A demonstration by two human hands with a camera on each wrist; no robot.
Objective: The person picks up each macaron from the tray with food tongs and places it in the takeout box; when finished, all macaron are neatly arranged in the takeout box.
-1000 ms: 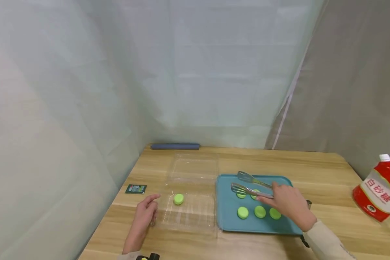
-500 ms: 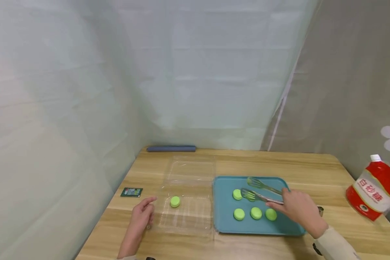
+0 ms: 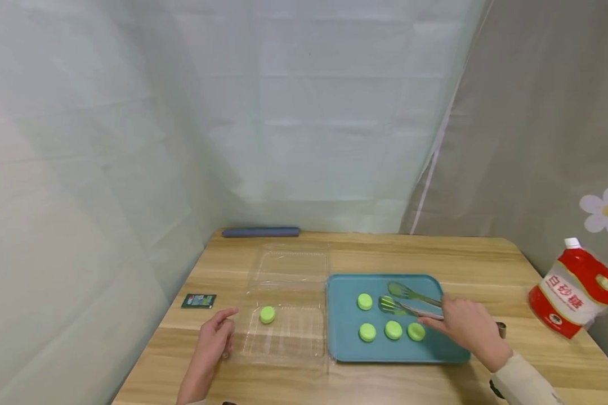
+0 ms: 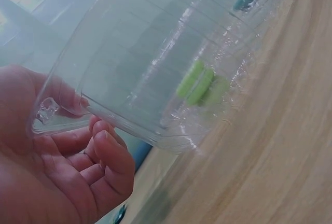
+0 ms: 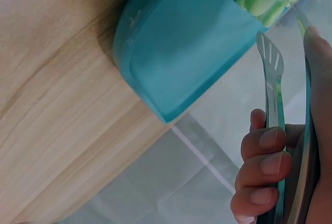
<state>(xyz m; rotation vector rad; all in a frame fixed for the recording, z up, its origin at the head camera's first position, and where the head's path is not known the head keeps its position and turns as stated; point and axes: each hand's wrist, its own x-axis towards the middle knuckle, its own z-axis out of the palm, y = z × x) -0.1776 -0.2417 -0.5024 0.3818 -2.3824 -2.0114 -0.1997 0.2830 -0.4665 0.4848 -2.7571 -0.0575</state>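
My right hand [image 3: 468, 326] holds metal tongs [image 3: 421, 313] with slotted heads, their arms spread apart over the blue tray [image 3: 347, 351]. The lower head covers most of one green macaron, whose color shows through the slots. Several other green macarons [image 3: 393, 330] lie on the tray in two rows. Left of it, a clear plastic box [image 3: 289, 343] lies with its lid folded back, and one green macaron [image 3: 267, 314] sits in its left part. In the left wrist view, the curled fingers and thumb of my left hand [image 4: 67, 167] grip the box's edge.
A small dark green packet [image 3: 199, 301] lies left of the box. A blue-grey roll [image 3: 260, 232] rests along the table's back edge. To the right stands a red and white bag [image 3: 567, 298] with a white cap. Cloth curtains hang behind the table.
The tongs have shifted right and lower over the tray's back-row macarons, uncovering the left one. My left hand stays at the box. The whole head view has drifted slightly.
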